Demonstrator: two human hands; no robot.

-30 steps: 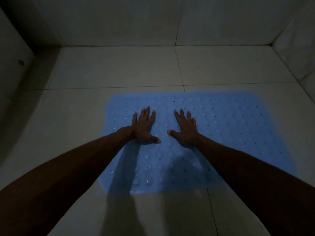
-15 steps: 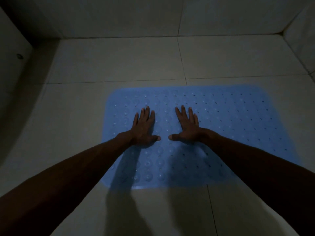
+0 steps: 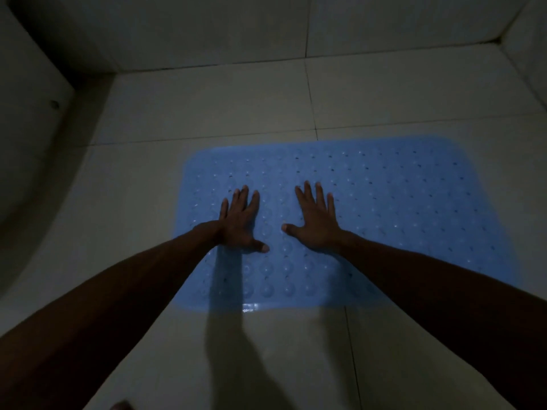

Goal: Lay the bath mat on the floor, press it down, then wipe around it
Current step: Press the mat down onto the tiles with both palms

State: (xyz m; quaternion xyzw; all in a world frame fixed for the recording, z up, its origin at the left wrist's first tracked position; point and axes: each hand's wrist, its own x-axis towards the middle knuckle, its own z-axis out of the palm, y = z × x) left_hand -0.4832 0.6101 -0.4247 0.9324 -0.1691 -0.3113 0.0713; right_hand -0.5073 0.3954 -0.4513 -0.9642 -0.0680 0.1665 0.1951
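Observation:
A light blue rubber bath mat (image 3: pixel 414 208) with rows of small holes and suction bumps lies flat on the pale tiled floor (image 3: pixel 207 102). My left hand (image 3: pixel 241 220) rests palm down on the mat's left part, fingers straight and spread. A short gap to its right, my right hand (image 3: pixel 316 217) lies flat on the mat in the same way. Both forearms reach in from the bottom corners and cover parts of the mat's near edge.
The room is dim. Tiled walls (image 3: pixel 236 25) close the floor at the back and at the right (image 3: pixel 529 51). A pale curved wall with a small round fitting (image 3: pixel 54 104) stands at the left. Bare floor tiles surround the mat.
My hands have stayed flat on the mat's left part and moved slightly farther apart. The view has shifted, so the mat sits a little more to the right.

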